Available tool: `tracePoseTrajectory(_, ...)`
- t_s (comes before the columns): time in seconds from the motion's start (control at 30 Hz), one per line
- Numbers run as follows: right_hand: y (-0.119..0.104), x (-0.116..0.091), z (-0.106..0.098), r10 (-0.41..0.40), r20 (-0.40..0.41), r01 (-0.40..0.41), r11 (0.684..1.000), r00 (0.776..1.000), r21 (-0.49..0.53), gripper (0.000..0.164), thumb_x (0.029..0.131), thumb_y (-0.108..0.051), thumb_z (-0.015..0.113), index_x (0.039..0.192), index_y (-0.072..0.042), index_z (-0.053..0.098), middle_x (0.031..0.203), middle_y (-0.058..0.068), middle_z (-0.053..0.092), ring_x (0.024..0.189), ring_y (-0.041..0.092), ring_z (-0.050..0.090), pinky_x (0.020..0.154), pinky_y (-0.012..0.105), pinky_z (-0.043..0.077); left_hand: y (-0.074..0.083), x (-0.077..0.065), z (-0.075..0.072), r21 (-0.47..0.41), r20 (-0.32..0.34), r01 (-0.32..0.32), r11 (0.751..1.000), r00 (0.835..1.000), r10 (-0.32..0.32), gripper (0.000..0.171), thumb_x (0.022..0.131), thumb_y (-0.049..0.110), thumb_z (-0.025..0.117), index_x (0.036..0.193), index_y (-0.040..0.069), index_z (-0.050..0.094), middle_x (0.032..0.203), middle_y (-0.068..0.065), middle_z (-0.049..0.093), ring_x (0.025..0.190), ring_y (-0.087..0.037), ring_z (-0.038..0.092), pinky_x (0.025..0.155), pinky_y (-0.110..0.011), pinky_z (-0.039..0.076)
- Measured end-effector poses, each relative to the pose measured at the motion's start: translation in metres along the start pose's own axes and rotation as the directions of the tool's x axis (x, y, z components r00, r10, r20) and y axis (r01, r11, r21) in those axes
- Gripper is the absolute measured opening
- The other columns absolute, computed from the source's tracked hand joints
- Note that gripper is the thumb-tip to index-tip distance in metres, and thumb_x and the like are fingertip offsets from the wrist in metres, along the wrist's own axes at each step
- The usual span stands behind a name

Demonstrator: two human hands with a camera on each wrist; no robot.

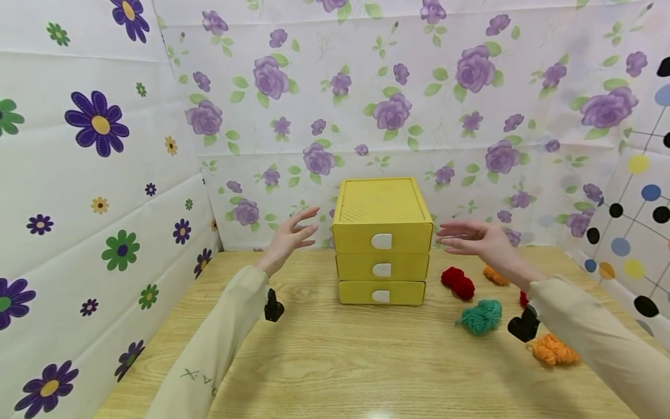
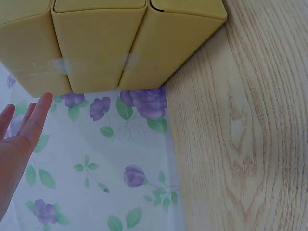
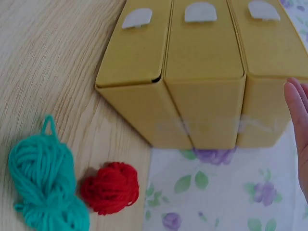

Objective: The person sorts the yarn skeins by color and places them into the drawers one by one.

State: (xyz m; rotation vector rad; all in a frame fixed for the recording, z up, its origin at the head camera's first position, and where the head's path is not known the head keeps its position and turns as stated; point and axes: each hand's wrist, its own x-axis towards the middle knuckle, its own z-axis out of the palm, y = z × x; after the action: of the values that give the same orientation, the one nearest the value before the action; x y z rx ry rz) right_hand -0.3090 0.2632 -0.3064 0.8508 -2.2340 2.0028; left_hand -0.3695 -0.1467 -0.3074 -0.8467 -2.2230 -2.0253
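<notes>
A yellow box of three stacked drawers (image 1: 382, 201) stands at the back of the wooden table, each drawer front bearing a white tab handle (image 1: 381, 269). All of its drawers are closed. My left hand (image 1: 291, 237) is raised to the left of the box, fingers extended and holding nothing. On the other side my right hand (image 1: 478, 241) hovers near the top drawer's right edge, its fingers fairly straight with nothing in them. In the right wrist view, only part of that hand (image 3: 299, 120) shows, beside the drawer box (image 3: 204, 48). The left wrist view shows the left fingers (image 2: 41, 113) close to the box's side.
Right of the box lie yarn bundles: red (image 1: 458, 283), teal (image 1: 480, 316), a small orange one (image 1: 495, 275) and a larger orange one (image 1: 555, 350). A further red bit shows behind the right wrist. Flowered sheeting (image 1: 366, 87) hangs behind the table (image 1: 335, 361).
</notes>
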Motion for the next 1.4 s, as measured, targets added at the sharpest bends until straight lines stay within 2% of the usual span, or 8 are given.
tracePoseTrajectory(0.17, -0.002, 0.003, 0.010, -0.013, 0.008, 0.013, 1.000, 1.000, -0.019, 0.042, 0.087, -0.003, 0.060, 0.126, 0.007, 0.049, 0.115, 0.020, 0.056, 0.102, 0.030, 0.055, 0.078, 0.039, 0.047, 0.002, 0.005, 0.003, -0.035, -0.007, 0.017, 0.999, 1.000, -0.018, 0.048, 0.091, 0.017, 0.057, 0.137, 0.011, 0.041, 0.137, -0.008, 0.034, 0.117, -0.029, 0.040, 0.086, -0.042, 0.044)
tracePoseTrajectory(0.4, -0.002, 0.008, 0.023, -0.028, 0.015, 0.029, 0.999, 0.999, -0.045, 0.039, 0.085, -0.006, 0.063, 0.121, 0.006, 0.055, 0.114, 0.017, 0.058, 0.100, 0.028, 0.057, 0.078, 0.037, 0.047, 0.005, 0.013, 0.008, -0.036, -0.017, 0.031, 0.999, 0.999, -0.032, 0.048, 0.091, 0.018, 0.056, 0.137, 0.012, 0.042, 0.132, -0.008, 0.038, 0.117, -0.028, 0.041, 0.086, -0.044, 0.043)
tracePoseTrajectory(0.63, -0.005, 0.013, 0.038, -0.036, 0.008, 0.037, 0.994, 0.999, -0.105, 0.039, 0.085, -0.007, 0.063, 0.121, 0.007, 0.054, 0.108, 0.021, 0.059, 0.096, 0.037, 0.056, 0.078, 0.036, 0.048, 0.006, 0.020, 0.013, -0.072, -0.002, 0.009, 0.997, 1.000, -0.009, 0.044, 0.092, 0.016, 0.056, 0.133, 0.007, 0.045, 0.131, -0.009, 0.039, 0.114, -0.027, 0.043, 0.084, -0.043, 0.044)
tracePoseTrajectory(0.83, -0.004, 0.017, 0.045, -0.013, 0.011, 0.014, 0.990, 1.000, -0.139, 0.041, 0.083, -0.010, 0.066, 0.121, 0.005, 0.055, 0.107, 0.019, 0.060, 0.095, 0.027, 0.059, 0.079, 0.033, 0.048, 0.006, 0.024, 0.018, -0.085, 0.017, 0.015, 0.996, 1.000, -0.013, 0.042, 0.093, 0.012, 0.053, 0.133, 0.005, 0.044, 0.134, -0.014, 0.036, 0.115, -0.032, 0.042, 0.082, -0.044, 0.045)
tracePoseTrajectory(1.17, -0.003, 0.024, 0.055, -0.037, 0.040, 0.041, 0.993, 0.999, -0.112, 0.039, 0.085, -0.006, 0.063, 0.121, 0.005, 0.055, 0.110, 0.022, 0.058, 0.098, 0.029, 0.058, 0.082, 0.032, 0.046, 0.028, 0.018, 0.029, -0.080, 0.055, 0.055, 0.995, 0.997, -0.051, 0.048, 0.093, 0.013, 0.053, 0.136, -0.003, 0.037, 0.138, -0.016, 0.031, 0.117, -0.031, 0.040, 0.086, -0.046, 0.042)
tracePoseTrajectory(1.4, 0.000, 0.027, 0.065, -0.031, 0.015, 0.033, 0.988, 0.999, -0.151, 0.037, 0.084, -0.006, 0.064, 0.119, 0.002, 0.058, 0.106, 0.017, 0.061, 0.094, 0.024, 0.060, 0.079, 0.031, 0.048, 0.030, 0.018, 0.033, -0.064, 0.055, 0.082, 0.995, 0.995, -0.078, 0.043, 0.095, 0.009, 0.048, 0.136, -0.002, 0.037, 0.140, -0.013, 0.030, 0.120, -0.029, 0.037, 0.086, -0.044, 0.043)
